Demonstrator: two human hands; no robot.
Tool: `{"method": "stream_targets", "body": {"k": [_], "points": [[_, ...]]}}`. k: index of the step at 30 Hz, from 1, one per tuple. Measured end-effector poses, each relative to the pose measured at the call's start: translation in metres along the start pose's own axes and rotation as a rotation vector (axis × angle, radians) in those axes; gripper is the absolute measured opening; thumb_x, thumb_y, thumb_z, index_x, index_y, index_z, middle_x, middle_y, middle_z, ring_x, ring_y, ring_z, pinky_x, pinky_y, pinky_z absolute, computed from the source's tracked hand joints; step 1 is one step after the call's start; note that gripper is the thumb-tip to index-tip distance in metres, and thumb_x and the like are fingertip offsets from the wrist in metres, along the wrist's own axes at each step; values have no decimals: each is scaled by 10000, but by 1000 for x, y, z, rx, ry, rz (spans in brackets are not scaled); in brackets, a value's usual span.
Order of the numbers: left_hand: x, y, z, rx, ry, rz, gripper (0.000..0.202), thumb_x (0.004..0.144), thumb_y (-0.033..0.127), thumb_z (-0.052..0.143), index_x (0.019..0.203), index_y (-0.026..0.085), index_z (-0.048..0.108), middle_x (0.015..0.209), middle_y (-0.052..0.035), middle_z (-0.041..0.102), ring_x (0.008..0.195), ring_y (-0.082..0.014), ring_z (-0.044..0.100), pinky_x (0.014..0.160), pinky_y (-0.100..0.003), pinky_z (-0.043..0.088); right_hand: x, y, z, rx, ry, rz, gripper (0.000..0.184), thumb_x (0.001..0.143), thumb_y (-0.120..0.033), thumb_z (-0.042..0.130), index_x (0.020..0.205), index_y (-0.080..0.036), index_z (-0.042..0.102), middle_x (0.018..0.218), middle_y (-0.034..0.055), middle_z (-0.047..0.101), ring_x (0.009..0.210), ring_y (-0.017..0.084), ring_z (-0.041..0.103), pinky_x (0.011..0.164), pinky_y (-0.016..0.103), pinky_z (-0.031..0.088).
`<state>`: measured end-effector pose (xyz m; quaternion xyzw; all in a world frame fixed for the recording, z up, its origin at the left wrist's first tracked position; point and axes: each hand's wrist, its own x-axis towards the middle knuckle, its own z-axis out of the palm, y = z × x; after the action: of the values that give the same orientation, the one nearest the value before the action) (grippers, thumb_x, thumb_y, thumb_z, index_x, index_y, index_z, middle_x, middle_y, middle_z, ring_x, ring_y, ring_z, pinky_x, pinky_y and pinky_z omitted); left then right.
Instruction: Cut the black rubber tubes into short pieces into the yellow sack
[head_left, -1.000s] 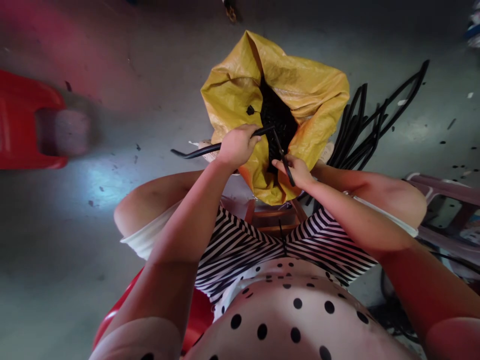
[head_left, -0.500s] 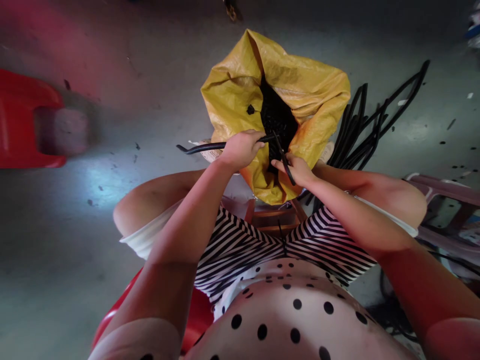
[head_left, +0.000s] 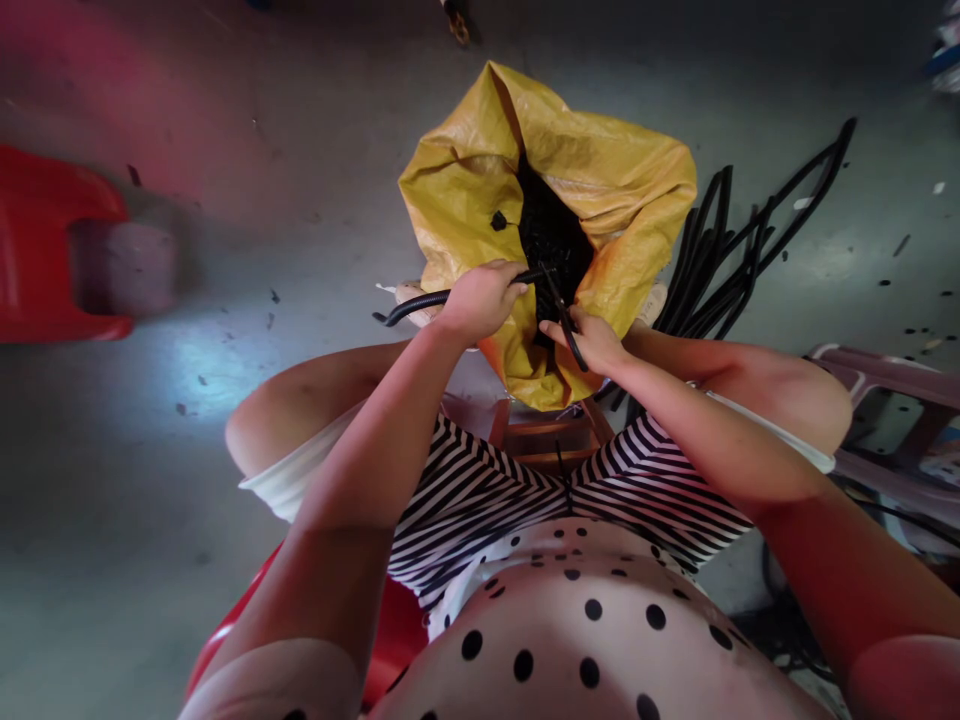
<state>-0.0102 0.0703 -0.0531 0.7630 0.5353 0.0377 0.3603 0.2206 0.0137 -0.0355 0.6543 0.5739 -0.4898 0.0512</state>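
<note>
My left hand (head_left: 484, 297) is closed around a black corrugated tube (head_left: 421, 305); its free end sticks out to the left and the other end reaches over the mouth of a yellow sack (head_left: 630, 165). In my right hand (head_left: 592, 340) is a dark pair of scissors (head_left: 568, 330), its blades pointing up and left to the tube's end. Whether the blades touch the tube is hard to tell. Inside the sack lie many small black pieces (head_left: 551, 225), dim in the shadow. One black bit (head_left: 499, 220) rests on the sack's folded left side.
A bundle of long black tubes (head_left: 720, 265) lies on the floor to the right of the sack. Red plastic stool (head_left: 45, 240) at far left, pinkish stool (head_left: 885, 380) at right. A small wooden stool (head_left: 551, 435) stands between my knees. Dark scraps dot the floor.
The tube's free left end has drawn in to the right, nearer my left hand, and hangs slightly lower. Both hands stay at nearly the same spots over the sack.
</note>
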Motion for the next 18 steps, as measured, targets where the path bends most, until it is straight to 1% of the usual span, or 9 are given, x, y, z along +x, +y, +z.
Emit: {"method": "stream_targets", "body": {"k": [5, 9, 13, 18], "points": [[-2, 3, -3, -3, -21, 3, 451, 1073, 309, 519, 1411, 187, 792, 1379, -152, 819, 1287, -349, 754, 1169, -479, 593, 3, 4, 3, 27, 25, -11, 587, 1009, -830, 657, 960, -245, 673, 902, 97, 742, 894, 314, 723, 791, 375, 495], [-3, 5, -5, -7, -55, 9, 431, 1053, 293, 533, 1371, 202, 810, 1329, -144, 832, 1253, -353, 762, 1134, -475, 602, 4, 9, 8, 49, 59, -32, 647, 1004, -875, 637, 849, -247, 651, 802, 83, 699, 846, 298, 698, 753, 360, 469], [-2, 4, -5, 8, -73, -22, 417, 1061, 290, 528, 1348, 205, 819, 1330, -145, 835, 1248, -351, 765, 1130, -472, 601, 6, 13, 10, 75, 72, -88, 727, 959, -945, 625, 762, -245, 621, 685, 49, 598, 779, 264, 636, 705, 344, 412], [1, -1, -5, 16, -66, -48, 417, 1054, 273, 539, 1356, 206, 818, 1354, -136, 832, 1280, -338, 763, 1163, -451, 590, 8, 15, 10, 127, 88, -102, 776, 902, -991, 644, 683, -252, 554, 610, 8, 490, 674, 205, 519, 657, 340, 351]]}}
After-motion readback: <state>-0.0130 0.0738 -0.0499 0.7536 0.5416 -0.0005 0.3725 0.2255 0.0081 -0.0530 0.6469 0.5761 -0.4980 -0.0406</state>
